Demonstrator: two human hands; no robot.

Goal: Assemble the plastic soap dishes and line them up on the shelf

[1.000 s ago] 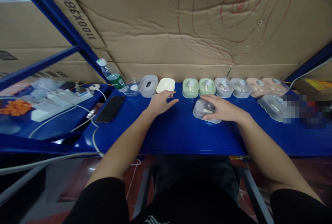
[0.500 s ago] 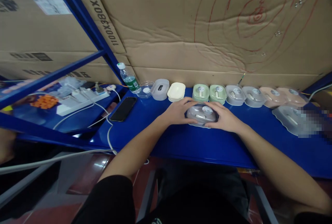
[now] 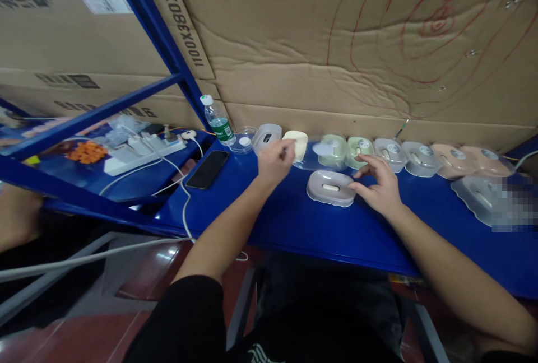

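Observation:
On the blue table, in front of me, stands a grey oval container [image 3: 330,189] with its top uncovered and a small white piece in its middle. My left hand [image 3: 274,162] is closed on the left end of a clear lid [image 3: 309,158], blurred, with a pale round sticker; the lid is in the air in front of a green container. My right hand [image 3: 379,182] is open, thumb and fingers apart, at the right end of the grey container. Its thumb is close to the rim; I cannot tell if it touches.
Lidded green [image 3: 360,152], grey [image 3: 390,154] and peach [image 3: 458,159] containers line the back. A cream container [image 3: 299,140], a grey one [image 3: 269,134], a clear round dish [image 3: 244,144], a bottle [image 3: 221,125] and a phone [image 3: 207,170] stand left. A clear lid-like piece [image 3: 474,200] lies right.
The clear lid has come off the grey container and moved up and left with my left hand. My right hand has let go and drawn back to the right.

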